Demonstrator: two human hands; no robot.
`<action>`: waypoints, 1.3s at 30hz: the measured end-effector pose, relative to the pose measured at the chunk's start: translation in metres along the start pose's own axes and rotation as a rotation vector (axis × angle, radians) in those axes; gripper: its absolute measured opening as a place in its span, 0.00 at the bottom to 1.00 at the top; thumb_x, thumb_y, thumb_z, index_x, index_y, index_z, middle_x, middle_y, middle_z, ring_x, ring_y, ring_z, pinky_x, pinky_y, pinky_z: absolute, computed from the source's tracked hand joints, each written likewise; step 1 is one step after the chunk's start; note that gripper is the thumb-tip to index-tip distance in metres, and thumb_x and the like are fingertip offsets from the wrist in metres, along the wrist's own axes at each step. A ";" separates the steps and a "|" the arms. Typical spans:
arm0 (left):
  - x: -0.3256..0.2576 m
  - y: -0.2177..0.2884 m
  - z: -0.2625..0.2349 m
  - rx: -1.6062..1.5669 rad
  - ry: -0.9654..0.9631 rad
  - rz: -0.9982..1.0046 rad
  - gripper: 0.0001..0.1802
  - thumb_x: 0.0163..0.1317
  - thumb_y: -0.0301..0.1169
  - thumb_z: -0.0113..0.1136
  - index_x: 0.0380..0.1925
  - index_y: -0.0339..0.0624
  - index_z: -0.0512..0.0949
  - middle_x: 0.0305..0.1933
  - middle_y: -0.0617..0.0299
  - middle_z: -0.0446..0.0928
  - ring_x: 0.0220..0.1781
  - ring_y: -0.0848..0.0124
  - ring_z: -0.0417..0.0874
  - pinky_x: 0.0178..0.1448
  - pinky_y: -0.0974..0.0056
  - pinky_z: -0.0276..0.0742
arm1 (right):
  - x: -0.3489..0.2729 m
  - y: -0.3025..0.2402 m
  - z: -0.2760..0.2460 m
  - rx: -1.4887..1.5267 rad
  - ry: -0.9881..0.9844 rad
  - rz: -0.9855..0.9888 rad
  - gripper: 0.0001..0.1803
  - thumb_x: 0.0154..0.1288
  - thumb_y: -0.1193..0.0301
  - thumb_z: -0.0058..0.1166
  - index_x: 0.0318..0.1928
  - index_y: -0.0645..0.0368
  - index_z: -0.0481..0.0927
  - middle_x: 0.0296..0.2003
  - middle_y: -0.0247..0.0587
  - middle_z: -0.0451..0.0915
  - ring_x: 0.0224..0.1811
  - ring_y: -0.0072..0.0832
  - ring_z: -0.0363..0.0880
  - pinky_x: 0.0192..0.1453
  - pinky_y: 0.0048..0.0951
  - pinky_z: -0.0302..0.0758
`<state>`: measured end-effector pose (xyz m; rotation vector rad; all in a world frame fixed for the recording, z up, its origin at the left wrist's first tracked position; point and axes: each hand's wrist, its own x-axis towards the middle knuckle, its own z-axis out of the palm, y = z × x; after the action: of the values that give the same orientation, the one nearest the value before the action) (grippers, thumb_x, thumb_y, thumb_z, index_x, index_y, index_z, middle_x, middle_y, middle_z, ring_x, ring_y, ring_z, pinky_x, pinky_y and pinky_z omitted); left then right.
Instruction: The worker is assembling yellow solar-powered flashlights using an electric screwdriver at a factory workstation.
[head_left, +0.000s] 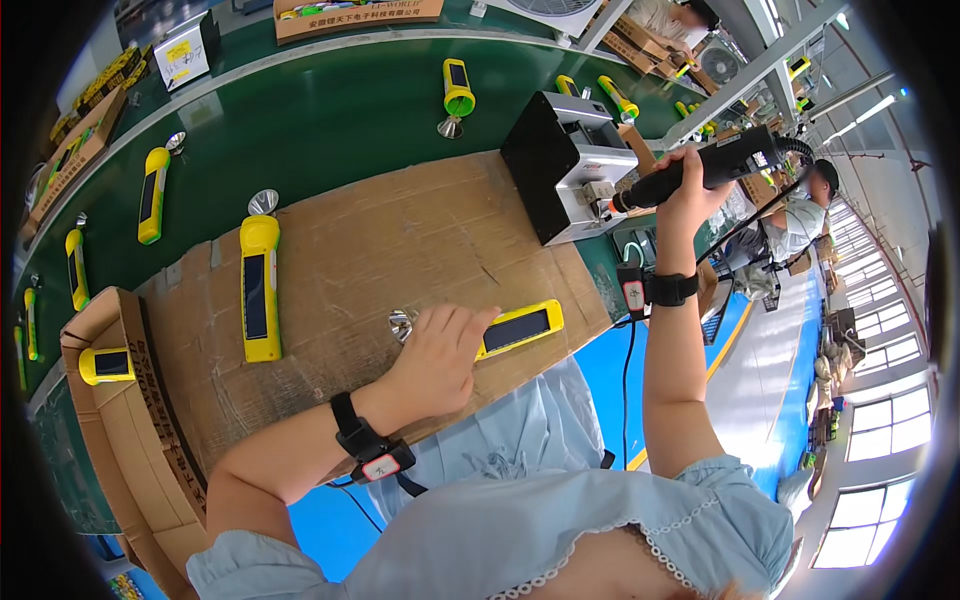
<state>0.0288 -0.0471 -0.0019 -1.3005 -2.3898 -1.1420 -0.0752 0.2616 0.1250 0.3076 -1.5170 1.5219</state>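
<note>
My right hand is wrapped around a black electric screwdriver. The screwdriver's tip is at the front of a black and silver box-shaped machine, which looks like a screw feeder. On the cardboard sheet, my left hand grips the head end of a yellow flashlight with a dark panel on its body. A silver reflector shows beside the fingers; the hand hides the flashlight's head. Farther left lies a second yellow flashlight, its reflector off the head.
An open cardboard box with one flashlight inside stands at the left. Several more flashlights lie on the green conveyor beyond the sheet. A cable hangs below the machine. Other people sit farther off at the right.
</note>
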 end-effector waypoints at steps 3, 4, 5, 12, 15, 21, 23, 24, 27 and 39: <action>0.001 0.001 0.000 -0.017 -0.035 0.002 0.37 0.40 0.21 0.55 0.58 0.35 0.63 0.42 0.48 0.67 0.46 0.51 0.68 0.53 0.51 0.63 | -0.002 0.005 0.003 -0.072 -0.063 0.026 0.21 0.59 0.79 0.54 0.46 0.59 0.56 0.24 0.45 0.74 0.20 0.32 0.76 0.26 0.32 0.76; 0.001 0.001 0.000 -0.019 -0.031 0.023 0.38 0.39 0.21 0.55 0.58 0.35 0.63 0.42 0.48 0.67 0.47 0.51 0.67 0.53 0.51 0.63 | 0.000 0.003 0.006 -0.092 -0.061 0.054 0.21 0.59 0.80 0.53 0.46 0.60 0.56 0.23 0.44 0.74 0.19 0.31 0.76 0.25 0.31 0.75; 0.001 0.001 0.001 -0.020 -0.027 0.045 0.39 0.39 0.21 0.54 0.59 0.35 0.63 0.43 0.47 0.67 0.47 0.51 0.67 0.53 0.51 0.63 | 0.004 0.002 0.006 -0.130 -0.080 0.070 0.21 0.58 0.80 0.54 0.45 0.60 0.56 0.21 0.42 0.74 0.18 0.30 0.75 0.24 0.30 0.75; 0.000 0.002 -0.001 -0.046 -0.024 0.011 0.40 0.36 0.21 0.54 0.59 0.35 0.62 0.43 0.46 0.67 0.47 0.50 0.67 0.53 0.51 0.63 | -0.040 -0.016 0.007 -0.046 -0.080 0.267 0.12 0.57 0.77 0.54 0.40 0.66 0.67 0.22 0.42 0.72 0.20 0.32 0.74 0.24 0.32 0.73; -0.002 0.001 0.002 -0.038 -0.008 0.007 0.39 0.37 0.22 0.55 0.58 0.35 0.63 0.44 0.46 0.68 0.47 0.49 0.68 0.53 0.51 0.64 | -0.076 -0.039 0.012 0.172 -0.060 0.243 0.17 0.58 0.77 0.53 0.43 0.63 0.60 0.24 0.44 0.74 0.20 0.30 0.75 0.26 0.30 0.75; -0.004 -0.002 0.006 0.018 0.041 -0.001 0.35 0.42 0.26 0.60 0.56 0.35 0.63 0.46 0.46 0.69 0.47 0.50 0.70 0.53 0.52 0.65 | -0.071 -0.047 0.021 -0.030 0.022 0.021 0.19 0.57 0.80 0.53 0.46 0.63 0.60 0.25 0.44 0.75 0.22 0.30 0.77 0.29 0.31 0.77; -0.001 -0.004 0.007 0.007 0.052 0.005 0.35 0.44 0.26 0.61 0.56 0.35 0.63 0.46 0.47 0.70 0.47 0.50 0.70 0.52 0.52 0.65 | -0.052 -0.037 0.016 -0.021 0.071 0.007 0.24 0.56 0.81 0.54 0.50 0.61 0.57 0.26 0.44 0.75 0.22 0.29 0.77 0.29 0.30 0.77; -0.003 -0.004 0.007 0.008 0.050 0.002 0.35 0.44 0.26 0.61 0.56 0.35 0.63 0.46 0.47 0.70 0.47 0.50 0.70 0.52 0.52 0.65 | -0.046 -0.033 0.018 -0.065 0.119 -0.051 0.26 0.56 0.82 0.53 0.51 0.60 0.55 0.26 0.44 0.75 0.22 0.29 0.77 0.29 0.30 0.77; -0.001 -0.004 0.006 0.021 0.038 -0.004 0.34 0.45 0.26 0.61 0.55 0.35 0.64 0.46 0.47 0.70 0.46 0.50 0.70 0.52 0.52 0.65 | -0.027 -0.018 0.009 -0.119 0.162 -0.122 0.29 0.56 0.84 0.53 0.53 0.57 0.51 0.27 0.44 0.74 0.22 0.29 0.76 0.28 0.30 0.77; -0.002 -0.004 0.005 0.053 0.073 -0.037 0.32 0.47 0.32 0.65 0.53 0.35 0.65 0.43 0.49 0.71 0.44 0.52 0.71 0.50 0.52 0.65 | -0.016 -0.005 0.006 -0.337 -0.092 0.204 0.22 0.53 0.81 0.55 0.42 0.60 0.56 0.20 0.40 0.72 0.16 0.29 0.74 0.21 0.30 0.74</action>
<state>0.0275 -0.0461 -0.0083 -1.1825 -2.3835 -1.1084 -0.0657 0.2483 0.1177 0.0260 -1.8916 1.3884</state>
